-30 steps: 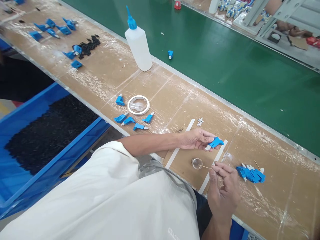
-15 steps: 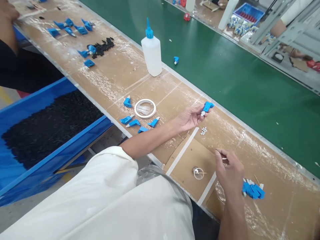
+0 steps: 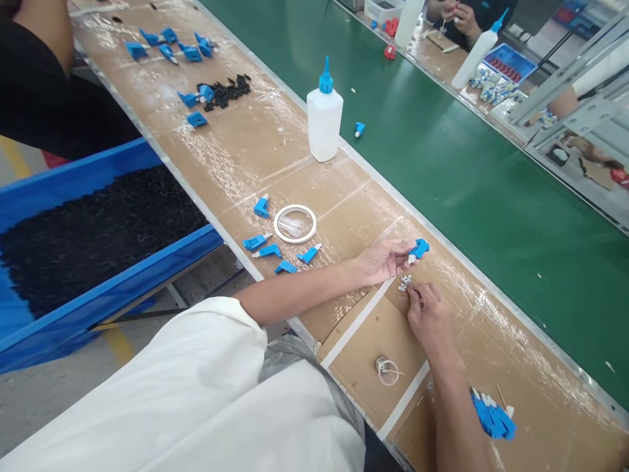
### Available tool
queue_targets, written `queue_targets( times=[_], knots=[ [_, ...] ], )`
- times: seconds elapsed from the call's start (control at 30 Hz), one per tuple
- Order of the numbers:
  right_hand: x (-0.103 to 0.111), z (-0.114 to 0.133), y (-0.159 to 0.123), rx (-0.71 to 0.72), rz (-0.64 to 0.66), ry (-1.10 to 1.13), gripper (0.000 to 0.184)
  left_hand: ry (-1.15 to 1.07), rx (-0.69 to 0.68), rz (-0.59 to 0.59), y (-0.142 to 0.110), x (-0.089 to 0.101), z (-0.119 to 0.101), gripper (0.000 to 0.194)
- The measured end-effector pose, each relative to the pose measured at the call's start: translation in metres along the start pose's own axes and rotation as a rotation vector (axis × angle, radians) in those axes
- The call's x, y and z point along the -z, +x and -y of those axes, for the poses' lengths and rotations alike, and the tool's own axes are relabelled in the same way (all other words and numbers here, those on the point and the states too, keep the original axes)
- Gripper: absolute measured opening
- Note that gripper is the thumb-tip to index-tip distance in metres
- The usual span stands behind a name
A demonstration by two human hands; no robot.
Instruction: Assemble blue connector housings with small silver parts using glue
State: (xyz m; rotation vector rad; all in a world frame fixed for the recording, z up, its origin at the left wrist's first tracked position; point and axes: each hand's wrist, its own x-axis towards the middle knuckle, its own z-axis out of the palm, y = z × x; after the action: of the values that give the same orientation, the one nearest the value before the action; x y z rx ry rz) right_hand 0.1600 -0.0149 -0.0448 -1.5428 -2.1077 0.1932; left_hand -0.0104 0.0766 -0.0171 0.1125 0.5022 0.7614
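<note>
My left hand [image 3: 386, 261] is closed on a small blue plastic part [image 3: 419, 248] with a whitish tip, held above the table. Just below it lies a small pile of tiny grey-white pieces [image 3: 404, 282]. My right hand [image 3: 432, 318] is beside that pile, thumb and fingers pinched together; whatever is between them is hidden. On a cardboard sheet [image 3: 351, 360] nearer my body stands a small clear cup [image 3: 387, 372] with a thin stick in it. More blue parts [image 3: 494, 418] with white ends lie heaped by my right forearm.
A white bottle with a blue nozzle [image 3: 325, 121] stands near the green belt [image 3: 442, 157]. A tape roll [image 3: 295, 223] lies among several blue parts. A blue bin [image 3: 105, 262] of black pieces sits left. Other people work across the belt and at upper left.
My right hand has moved left and away from my body, closer to the tiny pieces. My left hand still holds the blue part, now lower over the pile. The view has shifted slightly.
</note>
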Motion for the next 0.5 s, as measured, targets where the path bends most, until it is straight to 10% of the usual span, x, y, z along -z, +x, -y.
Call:
queue_targets(
  times=[0.5],
  knots=[
    [0.015, 0.011, 0.012, 0.027, 0.364, -0.458, 0.026, -0.014, -0.002, -0.011, 0.004, 0.006, 0.006, 0.015]
  ],
)
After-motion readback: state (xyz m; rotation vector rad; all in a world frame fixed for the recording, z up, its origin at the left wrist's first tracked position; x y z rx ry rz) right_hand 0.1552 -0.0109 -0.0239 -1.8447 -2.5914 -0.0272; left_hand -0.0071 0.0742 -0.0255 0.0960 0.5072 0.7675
